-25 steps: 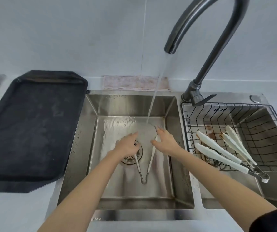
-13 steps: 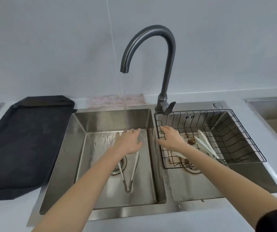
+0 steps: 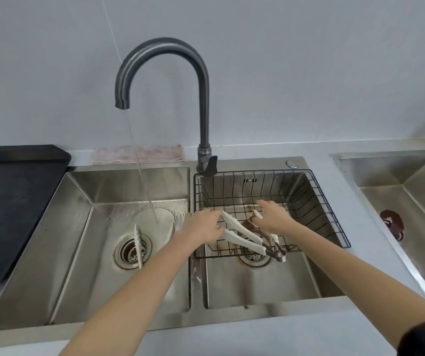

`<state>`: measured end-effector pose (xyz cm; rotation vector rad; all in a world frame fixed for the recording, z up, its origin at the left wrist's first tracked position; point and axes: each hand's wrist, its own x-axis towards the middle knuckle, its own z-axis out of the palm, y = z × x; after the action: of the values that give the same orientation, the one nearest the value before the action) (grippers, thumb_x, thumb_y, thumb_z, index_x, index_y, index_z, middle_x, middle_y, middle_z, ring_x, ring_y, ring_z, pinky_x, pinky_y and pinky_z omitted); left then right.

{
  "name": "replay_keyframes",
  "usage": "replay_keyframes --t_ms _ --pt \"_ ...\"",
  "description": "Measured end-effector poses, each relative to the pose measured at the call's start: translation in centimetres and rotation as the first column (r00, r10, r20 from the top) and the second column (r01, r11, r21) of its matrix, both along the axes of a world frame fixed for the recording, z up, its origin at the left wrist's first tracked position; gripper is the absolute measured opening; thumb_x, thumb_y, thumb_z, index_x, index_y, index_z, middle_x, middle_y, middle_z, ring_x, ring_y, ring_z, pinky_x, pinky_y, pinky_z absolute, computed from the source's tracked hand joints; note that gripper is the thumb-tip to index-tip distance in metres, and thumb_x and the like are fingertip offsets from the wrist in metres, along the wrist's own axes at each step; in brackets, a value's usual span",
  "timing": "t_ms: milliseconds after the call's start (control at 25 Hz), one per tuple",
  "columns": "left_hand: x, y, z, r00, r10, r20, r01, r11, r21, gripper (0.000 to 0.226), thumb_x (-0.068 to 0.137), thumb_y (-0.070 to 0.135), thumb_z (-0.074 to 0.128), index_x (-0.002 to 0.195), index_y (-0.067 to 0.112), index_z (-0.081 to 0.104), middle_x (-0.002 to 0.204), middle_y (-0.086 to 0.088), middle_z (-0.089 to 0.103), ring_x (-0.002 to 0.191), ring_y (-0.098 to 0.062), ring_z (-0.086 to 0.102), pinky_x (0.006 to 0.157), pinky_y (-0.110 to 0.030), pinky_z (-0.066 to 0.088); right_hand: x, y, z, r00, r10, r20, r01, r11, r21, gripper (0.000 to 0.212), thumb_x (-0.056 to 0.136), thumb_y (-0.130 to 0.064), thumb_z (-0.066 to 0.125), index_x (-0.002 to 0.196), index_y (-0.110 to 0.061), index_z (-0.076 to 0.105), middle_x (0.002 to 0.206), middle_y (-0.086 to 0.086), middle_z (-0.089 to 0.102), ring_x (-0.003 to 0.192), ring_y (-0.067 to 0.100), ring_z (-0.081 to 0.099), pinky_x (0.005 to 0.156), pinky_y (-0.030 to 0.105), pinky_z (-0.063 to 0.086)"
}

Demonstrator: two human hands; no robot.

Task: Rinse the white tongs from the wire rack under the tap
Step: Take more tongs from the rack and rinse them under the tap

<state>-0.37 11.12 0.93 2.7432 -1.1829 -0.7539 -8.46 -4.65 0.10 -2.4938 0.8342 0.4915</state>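
Note:
A pair of white tongs [image 3: 243,236] with a metal hinge lies in the black wire rack [image 3: 334,222] over the right basin. My left hand [image 3: 202,228] reaches across the divider and closes its fingers on the tips of those tongs. My right hand [image 3: 274,217] hovers with fingers spread over a second pair of white tongs [image 3: 273,238], which it mostly hides. A third pair of white tongs [image 3: 138,244] lies loose in the left basin [image 3: 77,227], over the drain. Water runs from the grey tap [image 3: 202,80] into the left basin, beside that pair.
A black tray [image 3: 13,201] sits on the counter at the left. A pink cloth [image 3: 137,154] lies behind the left basin. Another steel sink [image 3: 399,191] with a dark lump in it stands at the far right. The tap lever [image 3: 210,167] is by the rack's back corner.
My left hand let go of the tongs in the left basin and moved right onto the tongs in the rack. My right hand moved deeper into the rack.

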Motion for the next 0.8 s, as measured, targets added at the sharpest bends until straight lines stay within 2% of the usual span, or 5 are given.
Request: replay_keyframes --t_ms 280,400,520,680,800 --pt "-3.0 -2.4 -2.7 0.999 0.026 -0.029 -0.023 0.996 0.081 0.050 0.092 0.041 0.044 0.138 0.022 0.040 0.130 -0.008 0.053 0.122 -0.028 0.049 0.102 -0.046 0.036 -1.9 -2.3 -2.3 0.994 0.060 -0.094 -0.061 0.998 -0.003 0.050 0.090 -0.024 0.053 0.134 -0.006 0.041 0.135 0.019 0.043 0.116 0.034 0.053 0.092 0.038 0.046" --pt "-3.5 -2.9 -3.7 0.996 0.044 -0.075 -0.037 0.995 0.087 0.052 0.092 0.039 0.045 0.140 0.022 0.037 0.130 -0.008 0.055 0.122 -0.027 0.051 0.097 -0.042 0.040 -1.6 -2.4 -3.1 0.993 0.070 -0.093 -0.073 0.997 -0.024 0.040 0.088 -0.023 0.055 0.122 -0.003 0.050 0.127 0.017 0.049 0.108 0.033 0.057 0.085 0.037 0.048" --pt "-4.1 -2.9 -4.3 0.992 0.079 -0.095 -0.072 0.995 0.070 0.052 0.092 0.037 0.046 0.142 0.026 0.034 0.133 -0.007 0.056 0.125 -0.027 0.050 0.100 -0.042 0.038 -1.4 -2.1 -3.4 0.995 0.057 -0.088 -0.061 0.997 -0.046 0.029 0.089 -0.013 0.050 0.116 -0.002 0.054 0.123 0.017 0.050 0.105 0.034 0.059 0.083 0.037 0.049" --pt "-4.3 -3.0 -4.6 0.990 0.077 -0.115 -0.070 0.995 0.069 0.052 0.094 0.034 0.042 0.144 0.024 0.028 0.131 -0.012 0.056 0.123 -0.031 0.050 0.097 -0.043 0.041 -1.2 -1.9 -3.5 0.998 0.040 -0.055 -0.045 0.995 -0.092 0.026 0.089 -0.009 0.049 0.113 -0.001 0.055 0.118 0.017 0.056 0.105 0.034 0.059 0.075 0.034 0.046" --pt "-4.4 -3.2 -4.9 0.972 0.087 -0.216 -0.080 0.996 0.039 0.050 0.096 0.030 0.037 0.144 0.018 0.029 0.128 -0.018 0.057 0.118 -0.035 0.053 0.092 -0.041 0.044 -1.0 -1.9 -3.4 1.000 0.027 -0.012 -0.028 0.996 -0.082 0.023 0.087 -0.010 0.050 0.107 0.000 0.057 0.110 0.017 0.062 0.094 0.033 0.060 0.069 0.033 0.043"
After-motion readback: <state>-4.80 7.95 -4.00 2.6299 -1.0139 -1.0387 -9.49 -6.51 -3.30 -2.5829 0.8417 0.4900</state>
